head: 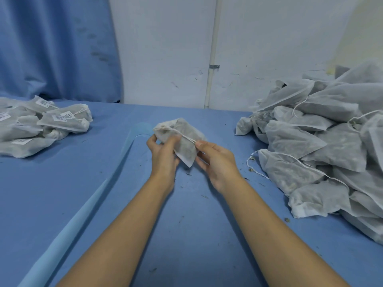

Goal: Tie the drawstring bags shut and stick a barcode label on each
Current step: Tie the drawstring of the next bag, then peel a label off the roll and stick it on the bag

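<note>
i see left hand (pixel 163 155) gripping a gauzy, lumpy bag (pixel 186 151) mid-frame; right hand (pixel 215 160) pinches its thin white drawstring (pixel 182 135).

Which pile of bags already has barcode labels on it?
The smaller pile on the left, by the blue curtain: white barcode labels show on its bags. The big pile on the right shows none.

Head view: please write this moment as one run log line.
step: tie drawstring | left hand: holds bag | right hand: pinches drawstring | bag label: none visible | labelled pile left | unlabelled pile right
</note>
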Available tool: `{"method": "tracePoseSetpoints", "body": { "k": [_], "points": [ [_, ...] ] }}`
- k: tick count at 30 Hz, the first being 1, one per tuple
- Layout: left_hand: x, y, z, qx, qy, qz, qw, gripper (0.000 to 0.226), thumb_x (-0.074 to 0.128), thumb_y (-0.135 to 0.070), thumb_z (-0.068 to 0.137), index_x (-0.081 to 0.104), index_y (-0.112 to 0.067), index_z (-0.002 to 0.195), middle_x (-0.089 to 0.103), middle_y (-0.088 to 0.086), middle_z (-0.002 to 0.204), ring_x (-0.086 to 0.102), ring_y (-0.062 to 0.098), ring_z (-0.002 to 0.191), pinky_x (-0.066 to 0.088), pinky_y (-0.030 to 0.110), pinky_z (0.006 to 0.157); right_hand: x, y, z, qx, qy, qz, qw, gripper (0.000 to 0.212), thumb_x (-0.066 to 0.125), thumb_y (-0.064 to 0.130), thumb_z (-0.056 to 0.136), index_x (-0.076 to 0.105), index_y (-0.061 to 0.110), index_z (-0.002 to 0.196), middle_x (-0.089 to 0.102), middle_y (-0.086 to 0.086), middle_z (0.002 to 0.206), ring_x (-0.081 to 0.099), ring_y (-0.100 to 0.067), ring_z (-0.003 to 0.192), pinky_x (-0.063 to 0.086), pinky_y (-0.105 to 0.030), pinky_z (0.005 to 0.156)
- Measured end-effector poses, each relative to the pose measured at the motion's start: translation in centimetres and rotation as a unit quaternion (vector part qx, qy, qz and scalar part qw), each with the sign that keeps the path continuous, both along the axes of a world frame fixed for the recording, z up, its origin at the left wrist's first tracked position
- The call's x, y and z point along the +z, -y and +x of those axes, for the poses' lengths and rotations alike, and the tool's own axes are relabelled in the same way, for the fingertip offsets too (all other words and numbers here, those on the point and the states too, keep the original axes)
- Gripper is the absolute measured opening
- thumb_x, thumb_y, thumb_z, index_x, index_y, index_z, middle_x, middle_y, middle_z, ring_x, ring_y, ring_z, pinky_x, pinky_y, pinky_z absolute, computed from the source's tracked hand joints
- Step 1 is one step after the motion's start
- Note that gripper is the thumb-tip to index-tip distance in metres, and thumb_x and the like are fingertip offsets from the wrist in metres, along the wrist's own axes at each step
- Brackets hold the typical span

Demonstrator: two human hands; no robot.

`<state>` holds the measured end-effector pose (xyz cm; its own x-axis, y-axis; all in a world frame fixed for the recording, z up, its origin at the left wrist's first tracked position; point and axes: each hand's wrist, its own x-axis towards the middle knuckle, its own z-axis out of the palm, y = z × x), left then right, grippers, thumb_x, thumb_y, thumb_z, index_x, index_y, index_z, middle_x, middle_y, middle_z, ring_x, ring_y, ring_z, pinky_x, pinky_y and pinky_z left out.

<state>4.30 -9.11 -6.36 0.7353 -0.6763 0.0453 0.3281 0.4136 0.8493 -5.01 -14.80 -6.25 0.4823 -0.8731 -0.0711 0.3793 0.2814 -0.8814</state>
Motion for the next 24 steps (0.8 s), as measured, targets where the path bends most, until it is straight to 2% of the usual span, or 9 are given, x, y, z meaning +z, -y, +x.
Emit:
{"method": "tracePoseSetpoints", "body": {
  "k": [3, 5, 8, 11, 13, 16, 18, 21, 24],
  "points": [
    [-0.4, 0.3, -0.5, -0.001, 0.037, 0.073, 0.997, 0.051, 0.071, -0.029, 0.083, 0.043, -0.015, 0.124, 0.067, 0.007, 0.112, 0.067, 0.021, 0.100, 0.053, 0.038, 0.090, -0.3, -0.2, 0.3, -0.003, 0.001, -0.020, 1.000, 0.004, 0.066, 0.003, 0.087, 0.067, 0.004, 0.083, 0.071, -0.009, 0.090, 0.069, -0.016, 0.084, 0.057, -0.022, 0.075],
    [-0.6, 0.3, -0.5, 0.010, 0.051, 0.083, 0.995, 0.038, 0.069, -0.031, 0.086, 0.057, -0.008, 0.113, 0.070, 0.008, 0.105, 0.068, 0.023, 0.097, 0.055, 0.036, 0.086, -0.5, -0.4, 0.4, -0.002, -0.009, -0.034, 0.999, 0.003, 0.066, 0.004, 0.087, 0.067, 0.003, 0.084, 0.071, -0.010, 0.090, 0.069, -0.016, 0.084, 0.057, -0.022, 0.077],
    [-0.7, 0.2, -0.1, 0.021, 0.060, 0.076, 0.995, 0.024, 0.066, -0.028, 0.088, 0.064, -0.010, 0.103, 0.072, 0.005, 0.099, 0.070, 0.020, 0.093, 0.056, 0.028, 0.077, -0.6, -0.6, 0.5, -0.001, -0.022, -0.051, 0.998, 0.003, 0.067, 0.005, 0.086, 0.067, 0.003, 0.084, 0.071, -0.010, 0.089, 0.070, -0.015, 0.084, 0.057, -0.020, 0.075],
    [-0.5, 0.0, 0.8, 0.031, 0.013, 0.058, 0.998, 0.014, 0.067, -0.022, 0.087, 0.063, -0.014, 0.098, 0.071, 0.006, 0.101, 0.068, 0.022, 0.095, 0.054, 0.036, 0.089, -0.8, -0.7, 0.7, -0.003, -0.049, -0.088, 0.995, 0.002, 0.066, 0.004, 0.087, 0.065, 0.005, 0.085, 0.070, -0.008, 0.084, 0.069, -0.015, 0.078, 0.058, -0.024, 0.074],
    [-0.3, -0.3, 1.6, 0.043, 0.005, 0.051, 0.998, 0.008, 0.066, -0.015, 0.086, 0.062, -0.016, 0.093, 0.070, 0.004, 0.097, 0.067, 0.021, 0.091, 0.052, 0.038, 0.090, -1.3, -0.6, 0.7, -0.042, -0.138, -0.153, 0.978, 0.005, 0.064, 0.006, 0.087, 0.062, 0.010, 0.089, 0.068, -0.004, 0.086, 0.069, -0.018, 0.080, 0.057, -0.031, 0.081],
    [-0.4, -0.8, 2.6, 0.053, 0.008, 0.055, 0.997, 0.011, 0.064, -0.006, 0.084, 0.063, -0.016, 0.089, 0.069, 0.004, 0.093, 0.066, 0.021, 0.085, 0.052, 0.036, 0.082, -2.0, -0.2, 0.5, -0.085, -0.253, -0.223, 0.937, 0.014, 0.061, 0.011, 0.086, 0.061, 0.015, 0.099, 0.063, 0.007, 0.095, 0.065, -0.017, 0.095, 0.051, -0.025, 0.080],
    [-0.6, -1.2, 3.1, 0.067, 0.002, 0.060, 0.996, 0.012, 0.062, -0.003, 0.081, 0.062, -0.015, 0.082, 0.067, 0.004, 0.087, 0.064, 0.020, 0.078, 0.052, 0.034, 0.075, -2.2, 0.0, 0.4, -0.075, -0.276, -0.232, 0.929, 0.020, 0.059, 0.011, 0.088, 0.060, 0.014, 0.109, 0.063, 0.005, 0.103, 0.063, -0.018, 0.100, 0.050, -0.025, 0.084],
    [-0.9, -1.1, 3.3, 0.094, -0.011, 0.069, 0.993, 0.015, 0.057, -0.002, 0.077, 0.054, -0.014, 0.069, 0.059, 0.001, 0.074, 0.057, 0.016, 0.065, 0.046, 0.025, 0.059, -2.3, 0.4, 0.4, -0.044, -0.299, -0.239, 0.923, 0.030, 0.055, 0.011, 0.092, 0.056, 0.010, 0.123, 0.062, -0.004, 0.118, 0.062, -0.021, 0.107, 0.048, -0.034, 0.097],
    [-0.9, -0.9, 3.2, 0.102, 0.016, 0.090, 0.991, 0.023, 0.054, 0.001, 0.074, 0.044, -0.015, 0.062, 0.050, -0.001, 0.067, 0.050, 0.013, 0.058, 0.038, 0.020, 0.050, -2.2, 0.7, 0.8, -0.028, -0.324, -0.265, 0.908, 0.040, 0.051, 0.013, 0.096, 0.048, 0.009, 0.135, 0.056, -0.005, 0.132, 0.061, -0.020, 0.105, 0.048, -0.033, 0.097]
  ]
}}
